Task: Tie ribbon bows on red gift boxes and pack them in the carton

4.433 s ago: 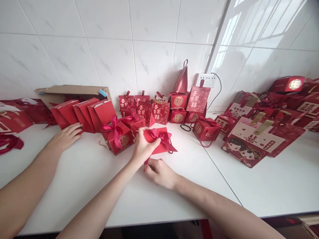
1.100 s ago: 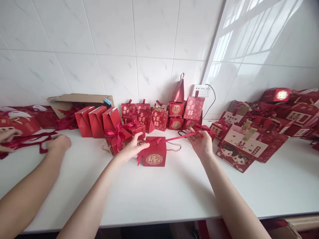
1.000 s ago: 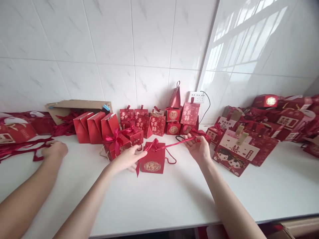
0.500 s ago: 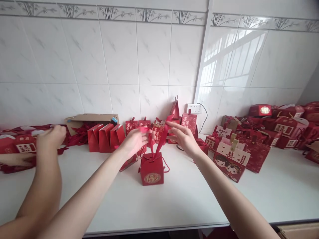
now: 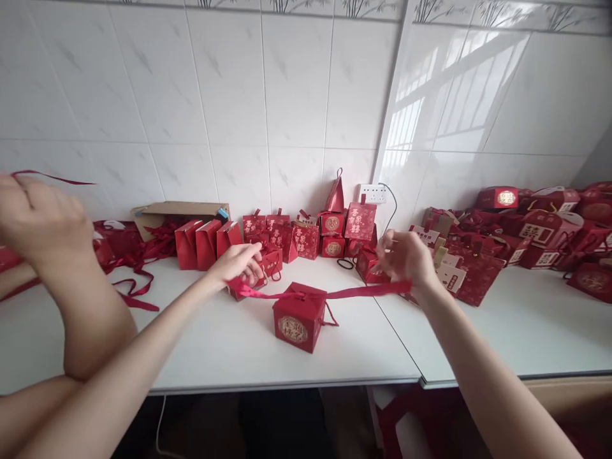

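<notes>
A small red box [image 5: 297, 322] with a gold round emblem stands turned at an angle on the white table, a red cord loop at its right side. Across its top a red ribbon [image 5: 344, 292] is stretched nearly level, crossing at the lid. My left hand [image 5: 239, 262] is closed on the ribbon's left end, left of the box. To the right, my right hand [image 5: 406, 258] has its fingers curled round the other end, a little blurred. Both hands are apart from the box itself.
Another person's hand [image 5: 48, 220] lifts a ribbon at the far left. Red upright boxes [image 5: 208, 244] and a cardboard box [image 5: 179, 209] stand behind. Piled gift boxes [image 5: 545, 228] fill the right. The white table's [image 5: 354, 363] front edge runs below the box.
My hands have moved apart and pulled the ribbon from upright to nearly level. The box has turned. The other person's hand has risen to the left, and the view has tilted down.
</notes>
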`<state>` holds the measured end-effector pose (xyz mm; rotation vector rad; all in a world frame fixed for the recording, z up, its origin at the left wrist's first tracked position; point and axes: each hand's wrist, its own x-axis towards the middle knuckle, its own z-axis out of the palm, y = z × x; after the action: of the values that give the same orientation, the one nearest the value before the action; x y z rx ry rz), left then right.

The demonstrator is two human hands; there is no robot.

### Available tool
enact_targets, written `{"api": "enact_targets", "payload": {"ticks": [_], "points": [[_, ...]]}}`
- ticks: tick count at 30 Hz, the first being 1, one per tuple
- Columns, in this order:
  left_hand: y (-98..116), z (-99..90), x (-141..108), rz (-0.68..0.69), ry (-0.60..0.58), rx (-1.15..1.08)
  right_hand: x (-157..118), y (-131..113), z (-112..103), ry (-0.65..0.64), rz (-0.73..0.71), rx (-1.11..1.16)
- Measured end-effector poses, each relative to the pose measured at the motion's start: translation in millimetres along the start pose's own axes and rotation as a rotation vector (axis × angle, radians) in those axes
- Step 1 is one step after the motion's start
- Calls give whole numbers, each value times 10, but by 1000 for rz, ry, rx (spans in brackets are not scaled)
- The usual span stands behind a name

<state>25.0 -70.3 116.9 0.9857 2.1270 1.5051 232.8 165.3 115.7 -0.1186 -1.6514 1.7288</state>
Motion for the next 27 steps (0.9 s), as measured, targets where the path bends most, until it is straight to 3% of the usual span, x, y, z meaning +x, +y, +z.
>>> {"api": "enact_targets", "payload": {"ticks": [2, 4, 6, 9, 12, 17, 22, 27], "points": [[-155, 1, -31, 28, -42, 332, -52, 21, -39, -16, 99, -158], [-296, 110, -42, 98, -146, 495, -107, 117, 55, -83, 256, -440], [-411, 267, -48, 119, -258, 509, -167, 283, 204, -223, 381, -722], [-498, 435, -95, 84, -340, 455, -250, 559, 343, -392, 400, -929], [-472, 451, -217, -44, -491, 331, -310, 708, 334, -494, 450, -784], [-374, 369, -401, -224, -699, 91, -360, 644, 279, -585, 467, -578], [-477, 362, -427, -203, -674, -79, -435, 564, 236, -639, 491, -434], [-691, 431, -475, -186, -635, -287, -538, 608, 162, -603, 606, -408]]}}
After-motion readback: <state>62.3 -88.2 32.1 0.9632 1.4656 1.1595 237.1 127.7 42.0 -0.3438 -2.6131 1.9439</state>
